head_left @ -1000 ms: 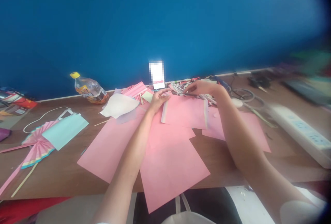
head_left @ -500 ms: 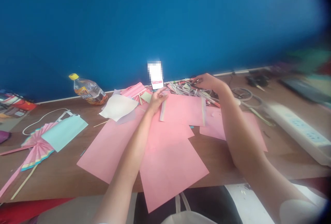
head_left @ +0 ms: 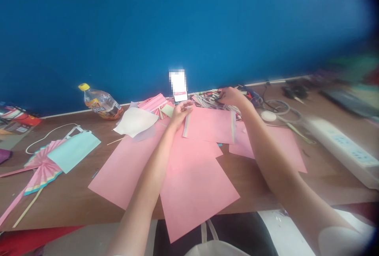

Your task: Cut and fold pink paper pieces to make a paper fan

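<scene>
My left hand point(head_left: 181, 114) is at the upper left corner of a pink sheet with pale strips along its sides point(head_left: 209, 125), its fingers apart and nothing gripped. Farther right, my right hand point(head_left: 231, 96) reaches into a pile of white paper strips and scraps point(head_left: 207, 100) by the wall. Its fingers point down and are pressed together; whatever they hold is too small to tell. Larger pink sheets point(head_left: 198, 193) lie under my left forearm and toward the table's front edge. Another pink sheet point(head_left: 284, 145) lies partly beneath my right forearm.
A lit phone point(head_left: 179, 86) leans on the blue wall. At left are a bottle point(head_left: 102, 104), white paper point(head_left: 136, 122), a pink paper fan point(head_left: 44, 165) and a light blue mask point(head_left: 74, 151). A power strip point(head_left: 340, 145) and cables point(head_left: 281, 108) are at right.
My right hand has shifted slightly, and its forearm has moved left, uncovering a white round object and a dark blue item behind it. My left hand has hardly moved.
</scene>
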The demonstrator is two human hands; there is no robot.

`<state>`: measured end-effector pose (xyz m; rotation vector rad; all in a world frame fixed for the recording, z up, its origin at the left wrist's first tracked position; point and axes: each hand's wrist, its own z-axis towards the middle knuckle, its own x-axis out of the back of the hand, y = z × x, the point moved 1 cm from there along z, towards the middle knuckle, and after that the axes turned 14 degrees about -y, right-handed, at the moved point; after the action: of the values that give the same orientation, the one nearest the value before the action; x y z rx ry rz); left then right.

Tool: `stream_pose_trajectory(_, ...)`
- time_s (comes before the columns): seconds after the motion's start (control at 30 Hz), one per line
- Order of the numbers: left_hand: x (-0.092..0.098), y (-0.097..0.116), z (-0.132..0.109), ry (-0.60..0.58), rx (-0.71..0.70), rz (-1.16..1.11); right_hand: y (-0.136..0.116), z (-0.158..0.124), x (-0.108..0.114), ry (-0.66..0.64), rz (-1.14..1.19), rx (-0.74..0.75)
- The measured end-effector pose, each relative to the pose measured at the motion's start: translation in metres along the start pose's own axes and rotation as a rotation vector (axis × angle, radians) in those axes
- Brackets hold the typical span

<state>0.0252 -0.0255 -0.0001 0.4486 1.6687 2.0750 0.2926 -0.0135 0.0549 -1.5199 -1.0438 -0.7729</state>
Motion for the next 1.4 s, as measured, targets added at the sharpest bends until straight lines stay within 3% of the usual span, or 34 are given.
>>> stream_pose_trajectory(0.23,0.001,-0.005,0.001,0.019,-0.001,-0.003,-0.006,-0.005,-0.007,0.135,-0.159,-0.052)
stream_pose_trajectory(0.47,0.001,-0.003,0.001,0.051,-0.003,-0.051,-0.006,-0.005,-0.008,0.004,-0.147,0.077)
stream_pose_trajectory(0.63,0.005,-0.009,0.003,0.118,-0.008,-0.124,-0.014,-0.008,0.001,0.046,0.041,0.113)
stream_pose_trajectory(0.77,0.011,-0.013,0.006,0.179,-0.034,-0.242,-0.024,-0.021,0.011,-0.067,0.318,0.052)
stream_pose_trajectory(0.87,0.016,-0.016,0.008,0.26,-0.073,-0.354,-0.025,-0.037,0.02,-0.078,0.421,0.025)
stream_pose_trajectory(1.07,0.024,-0.022,0.011,0.367,-0.124,-0.465,-0.017,-0.05,0.029,-0.272,0.542,0.229)
stream_pose_trajectory(1.4,0.024,-0.023,0.013,0.367,-0.137,-0.472,-0.019,-0.045,0.028,-0.094,0.6,0.264)
